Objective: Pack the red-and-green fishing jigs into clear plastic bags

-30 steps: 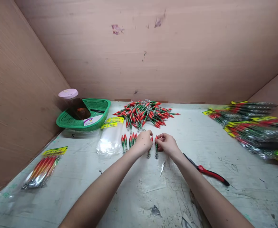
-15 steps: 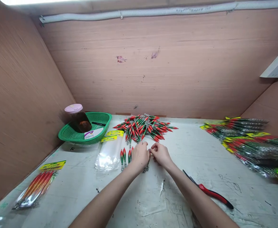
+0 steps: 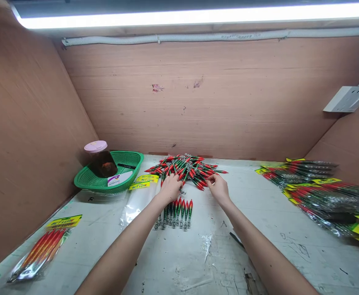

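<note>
I am resting my left hand (image 3: 170, 189) and right hand (image 3: 218, 187) on the lower edge of the pile (image 3: 185, 166) at mid-frame, fingers curling, whether gripping I cannot tell, the left lying just above the row (image 3: 176, 213) pointing up-frame.

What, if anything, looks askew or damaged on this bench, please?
The pink-lidded jar leans tilted in the green basket rather than standing upright, and the table covering is scuffed and torn near the front edge.

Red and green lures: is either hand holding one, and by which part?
Cannot be told. The left hand and right hand both touch the near edge of the lure pile, but no clear grip shows.
</note>
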Demonstrator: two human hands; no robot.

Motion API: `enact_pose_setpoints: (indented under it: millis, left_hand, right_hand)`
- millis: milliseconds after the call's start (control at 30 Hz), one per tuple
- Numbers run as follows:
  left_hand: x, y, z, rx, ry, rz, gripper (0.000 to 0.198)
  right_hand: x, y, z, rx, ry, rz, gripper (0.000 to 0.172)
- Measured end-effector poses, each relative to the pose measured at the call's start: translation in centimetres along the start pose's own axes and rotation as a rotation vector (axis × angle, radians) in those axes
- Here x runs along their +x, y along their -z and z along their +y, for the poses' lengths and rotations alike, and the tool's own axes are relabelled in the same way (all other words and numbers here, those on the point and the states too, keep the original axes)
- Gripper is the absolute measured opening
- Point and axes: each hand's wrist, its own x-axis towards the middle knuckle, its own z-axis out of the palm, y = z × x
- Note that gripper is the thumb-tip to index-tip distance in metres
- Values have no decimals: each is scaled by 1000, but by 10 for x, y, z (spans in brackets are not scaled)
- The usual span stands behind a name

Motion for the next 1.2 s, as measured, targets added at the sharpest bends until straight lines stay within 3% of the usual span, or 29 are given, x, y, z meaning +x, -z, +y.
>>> enact_pose_setpoints:
  millis: [200,367,533,667,800,1000,1200]
  left_hand:
    - [-4,1,3,-46,43,82,19]
    - [-2,18,13,-122,113,241,26]
    - [44,40,33,-165,111,286,30]
    - [92,50,54,-186,227,214,29]
    - [118,51,69,-254,364,156,34]
    - [123,57,74,-452,441,165,33]
    - [106,72,49,-825,442,253,30]
  right_hand:
    - [26,0,-7,-57,67,6,28]
    - [39,0,-19,-97,131,-16,27]
    - [27,4,-19,-96,165,8,26]
    - [15,1,-20,-100,172,51,22]
    - [10,-3,-18,-99,176,100,17]
    - [9,-6,-12,22,192,153,16]
    - [27,-7,-14,234,105,186,22]
